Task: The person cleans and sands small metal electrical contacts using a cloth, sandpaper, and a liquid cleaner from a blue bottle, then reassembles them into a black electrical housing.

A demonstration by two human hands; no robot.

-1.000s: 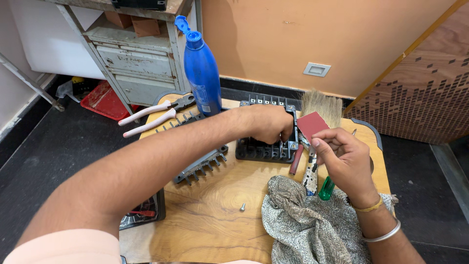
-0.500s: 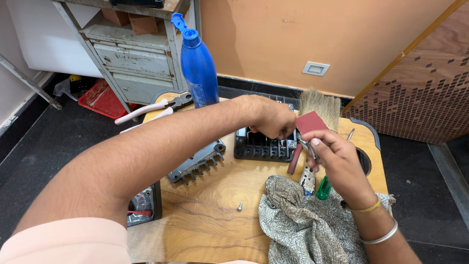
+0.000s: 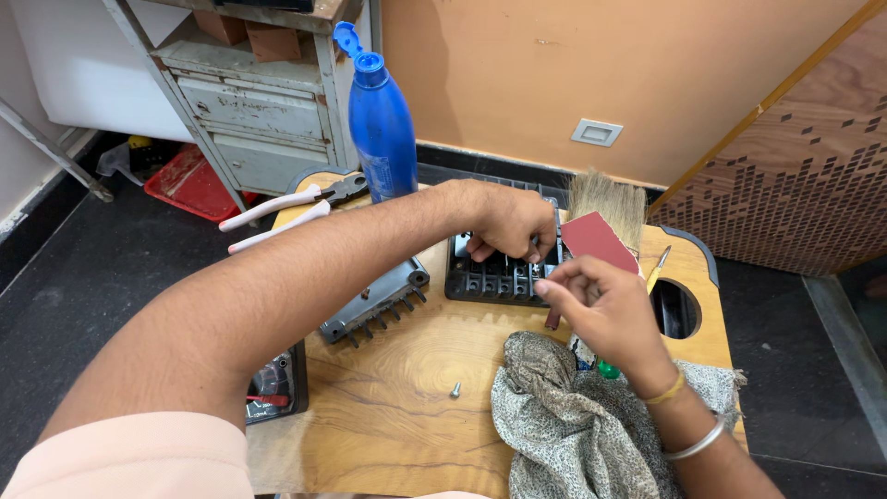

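- Your left hand [image 3: 504, 222] is down on the black finned block [image 3: 499, 273], fingers curled over its top edge and pressing into the ribs, gripping it steady
- Your right hand [image 3: 605, 310] sits just right of the block, fingertips pinched shut at its right edge; something small and thin seems to be in that pinch, but I cannot tell what
- The block itself lies flat on the wooden table [image 3: 388, 407], near the far side, with the red sheet of sandpaper [image 3: 599, 242] touching its right end
- Behind the sandpaper, a wide bristle brush [image 3: 605, 199] rests at the back of the table
- Left of the block, apart from it, lies a grey cover plate [image 3: 374, 305], tilted, teeth showing along its near edge – judging by that, the cover is already off and the block stands open
- Nearer to you than the block, one loose screw [image 3: 455, 391] lies alone on the bare wood, so at least one fastener looks to be out
- Nearer still and to the right, a crumpled patterned cloth [image 3: 573, 425] is heaped under your right wrist, with a green-tipped tool half buried in it
- Far left of the block, white-handled pliers [image 3: 286, 208] lie by the tall blue bottle [image 3: 382, 125]
- By the look of things the work inside the ribs is in hand, and the cover and screw are not yet back on
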